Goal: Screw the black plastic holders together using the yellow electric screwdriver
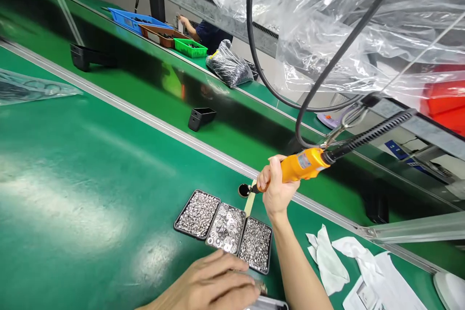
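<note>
My right hand (278, 186) is wrapped round an orange electric screwdriver (303, 164), which hangs from a black cable. Its tip points left, down at a small round black piece (243, 190) by a strip of yellow tape (249, 203). Nearer to me, my left hand (214, 283) is blurred, its fingers stretched out over a silvery part (269, 303) cut off by the bottom edge. What lies under the fingers is hidden. Just beyond it sit three shallow black trays of small metal pieces: one of screws (198, 213), one of washers (227, 227), one of nuts (255, 244).
White cloths (329, 261) lie at the right. Behind a metal rail, black housings (201, 118) rest on a green conveyor belt (156, 101). Across it stand blue (136, 20), brown (163, 35) and green (191, 47) bins, with another person's arm (191, 29). Plastic sheeting (345, 34) hangs overhead.
</note>
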{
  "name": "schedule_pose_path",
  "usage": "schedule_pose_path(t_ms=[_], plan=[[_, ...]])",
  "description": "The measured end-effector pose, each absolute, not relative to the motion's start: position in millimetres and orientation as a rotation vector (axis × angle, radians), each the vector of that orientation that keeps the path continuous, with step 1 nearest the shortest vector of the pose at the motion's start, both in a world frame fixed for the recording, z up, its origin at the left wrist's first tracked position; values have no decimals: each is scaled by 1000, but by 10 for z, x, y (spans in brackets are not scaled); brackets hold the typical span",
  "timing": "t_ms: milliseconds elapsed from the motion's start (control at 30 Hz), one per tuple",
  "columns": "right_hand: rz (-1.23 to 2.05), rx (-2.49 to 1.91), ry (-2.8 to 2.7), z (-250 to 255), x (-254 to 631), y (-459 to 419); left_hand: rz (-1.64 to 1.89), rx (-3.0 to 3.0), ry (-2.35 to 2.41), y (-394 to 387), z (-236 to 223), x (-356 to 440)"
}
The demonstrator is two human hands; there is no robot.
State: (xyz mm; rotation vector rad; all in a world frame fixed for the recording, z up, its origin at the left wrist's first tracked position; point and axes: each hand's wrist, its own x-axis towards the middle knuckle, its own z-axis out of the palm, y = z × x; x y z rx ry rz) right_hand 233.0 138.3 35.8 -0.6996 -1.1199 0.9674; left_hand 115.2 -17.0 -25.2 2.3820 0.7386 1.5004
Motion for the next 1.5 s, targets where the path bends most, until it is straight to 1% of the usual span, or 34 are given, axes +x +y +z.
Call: schedule_pose_path(t_ms=[100, 300, 433, 600, 833, 1100, 1333, 1500], plan=[[975, -721, -1124, 244, 2285, 1461, 1579, 2360, 782, -177, -399, 1226], [984, -738, -1132, 193, 2266, 1495, 1404, 2340, 832, -267, -623, 1239], [992, -746, -1141, 180, 2250, 1497, 1374, 2258, 868, -314, -699, 1244], [1004, -762, -1144, 159, 2232, 1486, 1358, 2251, 872, -297, -652, 1256], [1012, -757, -1143, 158, 2234, 1496, 1476, 2308, 826, -239, -564, 1278], [993, -749, -1143, 183, 2239, 1487, 1401, 2294, 884, -259, -562, 1257], [962, -746, -1144, 262, 2290, 1468, 1439, 2388, 815, -203, -445, 1210], [961, -742, -1141, 273, 2298, 1464, 1357, 2415, 803, -215, -334, 1148]])
